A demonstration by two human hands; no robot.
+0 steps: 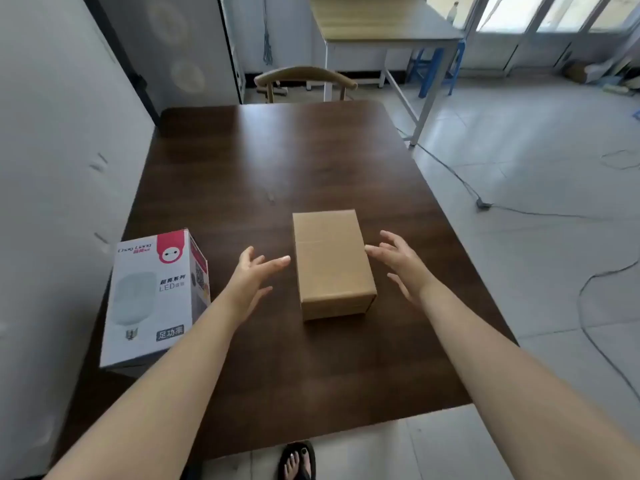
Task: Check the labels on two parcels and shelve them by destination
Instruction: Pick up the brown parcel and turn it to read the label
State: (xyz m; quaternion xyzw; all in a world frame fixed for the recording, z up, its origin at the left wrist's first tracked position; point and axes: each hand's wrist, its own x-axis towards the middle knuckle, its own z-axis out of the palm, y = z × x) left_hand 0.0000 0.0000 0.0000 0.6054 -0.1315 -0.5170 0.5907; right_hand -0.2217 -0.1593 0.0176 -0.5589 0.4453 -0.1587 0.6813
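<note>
A plain brown cardboard parcel (330, 261) lies in the middle of the dark wooden table (277, 161). No label shows on its visible faces. My left hand (254, 277) hovers just left of it, fingers spread, a small gap from its side. My right hand (403, 263) is open on the parcel's right, with fingertips at or nearly touching its upper right edge. A white LED-bulb box (156, 299) with a red corner and a bulb picture lies at the table's left edge, beside my left forearm.
A white wall runs along the table's left side. A wooden chair (304, 81) stands at the far end, with a light table (384, 26) and blue stool (436, 67) behind. Cables (485, 202) trail over the tiled floor on the right. A sandalled foot (298, 460) shows below the table's near edge.
</note>
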